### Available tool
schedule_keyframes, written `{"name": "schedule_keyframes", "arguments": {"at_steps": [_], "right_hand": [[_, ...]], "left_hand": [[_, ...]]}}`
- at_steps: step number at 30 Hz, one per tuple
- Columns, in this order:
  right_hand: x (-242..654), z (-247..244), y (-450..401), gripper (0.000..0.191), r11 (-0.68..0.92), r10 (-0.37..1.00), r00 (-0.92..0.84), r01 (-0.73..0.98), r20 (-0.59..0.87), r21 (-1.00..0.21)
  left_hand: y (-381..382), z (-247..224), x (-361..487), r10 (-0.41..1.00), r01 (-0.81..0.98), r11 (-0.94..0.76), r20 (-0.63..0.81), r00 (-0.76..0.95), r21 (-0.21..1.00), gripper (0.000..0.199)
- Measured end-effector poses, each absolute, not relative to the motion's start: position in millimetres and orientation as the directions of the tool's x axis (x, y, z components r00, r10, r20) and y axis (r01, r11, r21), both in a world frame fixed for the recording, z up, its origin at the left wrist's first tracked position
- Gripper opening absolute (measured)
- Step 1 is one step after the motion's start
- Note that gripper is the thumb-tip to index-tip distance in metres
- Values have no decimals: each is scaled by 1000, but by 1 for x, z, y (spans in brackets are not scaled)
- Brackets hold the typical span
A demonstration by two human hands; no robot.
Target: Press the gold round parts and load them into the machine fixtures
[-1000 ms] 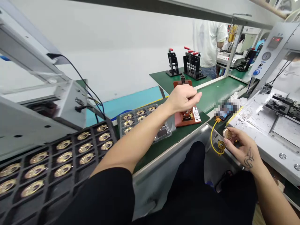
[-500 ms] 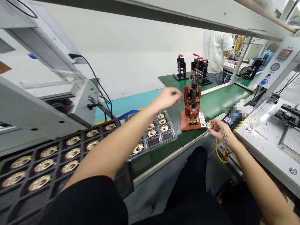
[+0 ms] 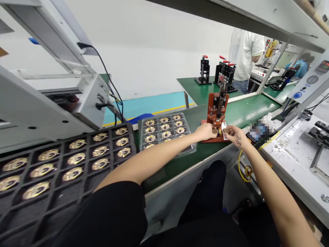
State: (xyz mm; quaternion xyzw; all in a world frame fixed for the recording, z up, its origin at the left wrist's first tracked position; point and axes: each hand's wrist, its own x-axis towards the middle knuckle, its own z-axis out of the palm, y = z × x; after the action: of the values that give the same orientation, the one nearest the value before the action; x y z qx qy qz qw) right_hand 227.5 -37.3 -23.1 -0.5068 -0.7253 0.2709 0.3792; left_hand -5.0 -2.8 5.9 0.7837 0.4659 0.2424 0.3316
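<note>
A red-brown lever press (image 3: 218, 106) stands on the green bench, with a gold watch case (image 3: 215, 131) at its base. My left hand (image 3: 206, 132) is at the press base, its fingers closed on that case; the fingertips are partly hidden. Just to the right, my right hand (image 3: 234, 134) pinches a second round gold watch case (image 3: 226, 130) in front of a white label on the base. Left of the press, a clear plastic tray (image 3: 193, 147) holds several gold watch cases, with my left forearm crossing over its near part.
A black compartment tray (image 3: 64, 200) with more gold watch cases lies at the left. Black clamps with red handles (image 3: 204, 70) stand on the far bench near a person in a white shirt (image 3: 245, 51). A white machine (image 3: 295, 154) stands right. A grey beam crosses above.
My left hand has come down from beside the press's upper part to its base and closed on the watch case there. My right hand has moved slightly left, bringing its case to the press.
</note>
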Motion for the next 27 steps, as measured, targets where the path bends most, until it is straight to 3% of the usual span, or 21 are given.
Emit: {"name": "schedule_keyframes", "arguments": {"at_steps": [7,10,12,17,23,27], "right_hand": [[204,-22,-6,26,417,904,-335,570,264,-708],[192,-21,7,23,458,881,-394,574,261,-678],[189,-21,9,27,474,871,-419,580,256,-663],[214,-3,0,30,473,872,-426,612,239,-634],[232,105,47,86,438,885,-182,639,429,-633],[190,189,64,119,559,827,-374,462,420,-688]], "left_hand": [[-26,31,-57,911,608,-332,79,404,722,30],[-35,49,-91,925,603,-347,154,348,718,32],[-41,57,-110,933,576,-342,195,303,743,34],[-63,64,-147,960,454,-223,113,256,862,41],[-90,84,-147,945,362,-296,217,243,884,36],[-97,97,-123,917,369,-354,241,319,859,36]]}}
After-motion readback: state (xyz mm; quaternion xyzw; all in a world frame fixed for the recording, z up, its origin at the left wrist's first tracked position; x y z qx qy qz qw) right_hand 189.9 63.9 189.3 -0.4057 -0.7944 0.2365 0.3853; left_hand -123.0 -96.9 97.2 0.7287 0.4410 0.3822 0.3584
